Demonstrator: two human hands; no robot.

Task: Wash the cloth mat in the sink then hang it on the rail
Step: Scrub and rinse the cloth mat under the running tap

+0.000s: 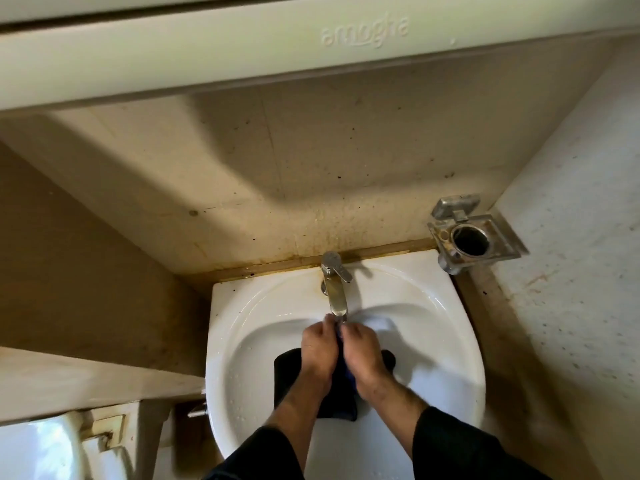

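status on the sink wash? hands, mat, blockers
Left hand and right hand both grip the dark cloth mat in the sink, under the tap. Not yet hung. Nothing blocking.

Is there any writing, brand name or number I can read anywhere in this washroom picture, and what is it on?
"amogha": raised letters, the same pale colour as the surface, moulded into the pale panel that runs across the top of the view above the sink.
No other text shows: the tap, the metal holder on the wall and the dark cloth mat under the hands carry no readable marks.
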